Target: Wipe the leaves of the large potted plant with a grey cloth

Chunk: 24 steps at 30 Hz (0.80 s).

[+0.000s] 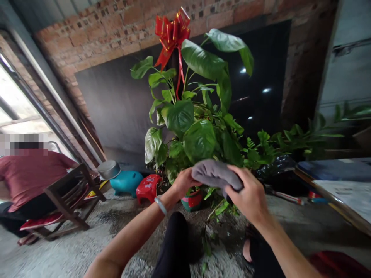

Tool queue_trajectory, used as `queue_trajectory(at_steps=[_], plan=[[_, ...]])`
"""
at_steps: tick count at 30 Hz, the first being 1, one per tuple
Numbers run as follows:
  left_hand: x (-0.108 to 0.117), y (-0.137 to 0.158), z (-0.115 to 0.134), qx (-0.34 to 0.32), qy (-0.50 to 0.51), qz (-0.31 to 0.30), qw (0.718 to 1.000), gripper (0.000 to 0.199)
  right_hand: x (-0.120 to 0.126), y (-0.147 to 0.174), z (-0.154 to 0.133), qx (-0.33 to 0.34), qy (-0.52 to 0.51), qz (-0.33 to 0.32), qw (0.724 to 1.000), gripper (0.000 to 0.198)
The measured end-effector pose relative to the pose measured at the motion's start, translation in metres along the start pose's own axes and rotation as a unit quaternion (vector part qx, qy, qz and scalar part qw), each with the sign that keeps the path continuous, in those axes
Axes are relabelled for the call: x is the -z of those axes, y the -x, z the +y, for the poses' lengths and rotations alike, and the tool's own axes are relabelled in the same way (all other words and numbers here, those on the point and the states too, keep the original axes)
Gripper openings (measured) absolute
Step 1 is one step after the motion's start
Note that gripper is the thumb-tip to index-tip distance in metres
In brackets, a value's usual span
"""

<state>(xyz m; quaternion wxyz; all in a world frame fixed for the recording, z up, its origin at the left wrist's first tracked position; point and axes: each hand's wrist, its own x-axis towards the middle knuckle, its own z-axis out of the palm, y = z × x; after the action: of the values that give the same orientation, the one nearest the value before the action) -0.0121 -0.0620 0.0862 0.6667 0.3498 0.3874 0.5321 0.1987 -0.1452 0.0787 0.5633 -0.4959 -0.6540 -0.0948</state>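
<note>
A folded grey cloth (216,173) is stretched between my two hands, in front of a tall potted plant. My left hand (184,183), with a pale bracelet at the wrist, grips the cloth's left end; its fingertips are partly hidden behind it. Around the right end, my right hand (247,191) is closed, thumb below and fingers on top. Broad green leaves (199,141) rise just beyond the cloth, some with pale dull patches. The plant's red and green pot (191,200) shows beneath my left hand. High on the plant hangs a shiny red ribbon bow (173,33).
To the left, a person in a reddish shirt (37,173) sits on a wooden chair (72,197). A metal basin (109,170), a teal stool (126,182) and a red stool (148,188) stand beside the plant. A table (342,193) with papers is at right. Dark panels lean on the brick wall.
</note>
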Motion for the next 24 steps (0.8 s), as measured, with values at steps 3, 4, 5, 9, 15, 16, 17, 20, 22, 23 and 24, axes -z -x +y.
queue_trajectory(at_steps=[3,4,5,9,15,16,17,20,22,23,24], plan=[[0.039,0.002,0.006,-0.115,-0.076,0.079,0.987,0.017,0.013,0.051,0.012,-0.057,-0.031,-0.062,0.996,0.035],[0.046,-0.003,0.013,-0.174,-0.081,0.125,0.973,0.022,0.016,0.055,0.009,-0.07,-0.043,-0.086,0.993,0.032],[0.051,-0.01,0.022,-0.227,-0.076,0.168,0.956,0.029,0.017,0.052,0.002,-0.074,-0.056,-0.103,0.99,0.031],[0.044,-0.048,0.044,-0.234,-0.031,0.213,0.948,0.041,-0.009,-0.006,-0.041,-0.029,-0.088,-0.07,0.993,0.036],[0.038,-0.071,0.024,-0.117,-0.029,0.169,0.978,0.021,-0.073,-0.062,-0.052,-0.047,0.031,-0.119,0.991,0.049],[0.042,-0.07,0.023,-0.116,-0.024,0.164,0.979,0.023,-0.074,-0.058,-0.047,-0.059,0.048,-0.166,0.983,0.046],[0.047,-0.068,0.022,-0.115,-0.019,0.159,0.98,0.024,-0.072,-0.052,-0.042,-0.073,0.051,-0.203,0.975,0.044],[0.058,-0.064,0.026,-0.104,0.0,0.138,0.985,0.022,-0.06,-0.046,-0.039,-0.101,0.012,-0.163,0.981,0.042],[0.056,-0.062,0.026,-0.089,0.022,0.113,0.989,0.017,-0.06,-0.056,-0.047,-0.084,-0.005,-0.07,0.994,0.05],[0.054,-0.062,0.026,-0.081,0.035,0.098,0.991,0.015,-0.064,-0.063,-0.051,-0.069,-0.003,-0.039,0.997,0.054],[0.05,-0.061,0.024,-0.074,0.044,0.086,0.993,0.013,-0.07,-0.069,-0.054,-0.055,0.004,-0.031,0.998,0.056]])
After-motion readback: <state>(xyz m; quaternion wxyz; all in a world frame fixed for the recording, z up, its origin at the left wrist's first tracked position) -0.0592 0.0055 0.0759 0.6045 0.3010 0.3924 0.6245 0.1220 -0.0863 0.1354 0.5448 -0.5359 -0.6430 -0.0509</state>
